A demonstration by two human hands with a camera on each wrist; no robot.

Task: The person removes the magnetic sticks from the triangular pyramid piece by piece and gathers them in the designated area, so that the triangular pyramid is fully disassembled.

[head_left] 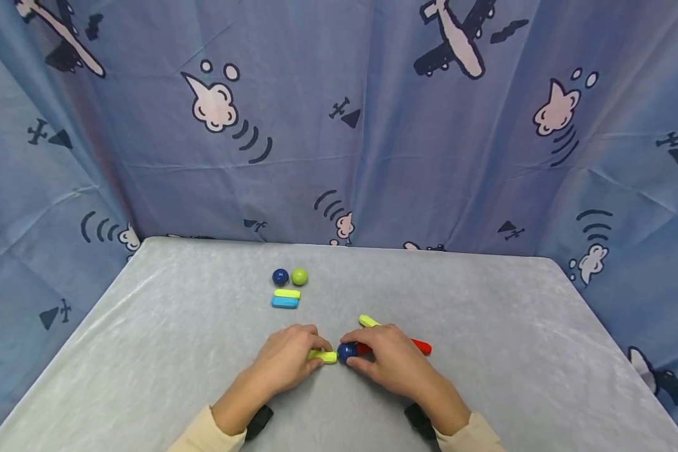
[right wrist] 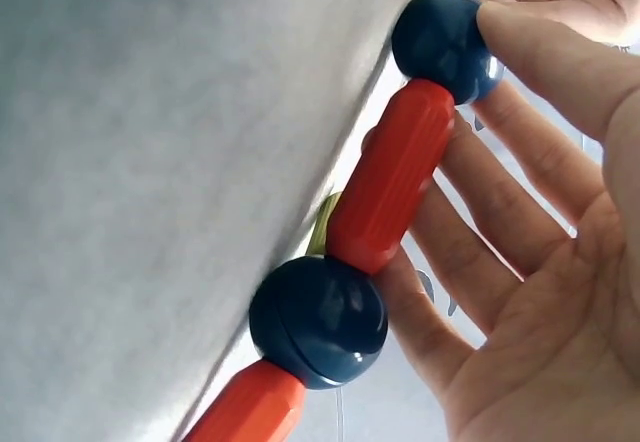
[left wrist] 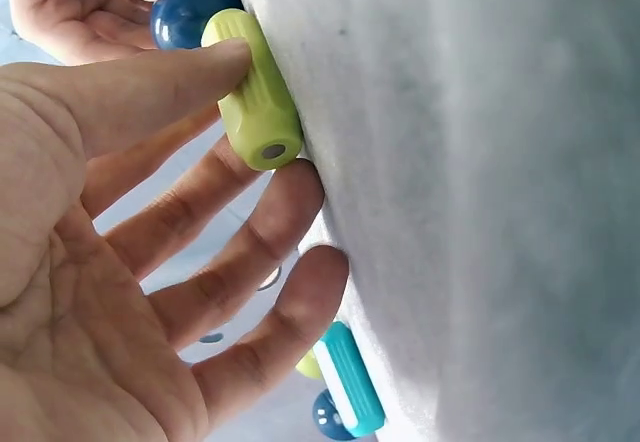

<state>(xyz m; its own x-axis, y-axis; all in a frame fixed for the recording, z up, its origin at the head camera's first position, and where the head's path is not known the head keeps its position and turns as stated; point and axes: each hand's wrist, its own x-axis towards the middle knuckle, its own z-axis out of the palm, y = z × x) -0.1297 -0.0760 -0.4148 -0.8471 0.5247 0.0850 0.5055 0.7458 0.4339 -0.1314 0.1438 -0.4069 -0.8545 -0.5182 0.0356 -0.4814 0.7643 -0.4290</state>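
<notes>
My left hand (head_left: 282,359) pinches a yellow-green magnetic rod (left wrist: 262,112) between thumb and fingers, low over the table. One end of that rod is right at a dark blue ball (head_left: 347,352), which my right hand (head_left: 401,363) holds between thumb and fingertips. From this ball runs a red rod (right wrist: 392,177), under the right palm. It leads to a second dark blue ball (right wrist: 318,320), mostly hidden by the hand in the head view. Another red rod (head_left: 422,346) extends right from there, and a yellow-green rod (head_left: 368,321) sticks out beyond the right fingers.
Toward the back of the pale cloth-covered table (head_left: 474,301) sit a dark blue ball (head_left: 280,277) and a green ball (head_left: 299,277), side by side. Just in front lie a yellow-green rod (head_left: 287,293) and a light blue rod (head_left: 285,302). A patterned blue curtain (head_left: 294,188) hangs behind.
</notes>
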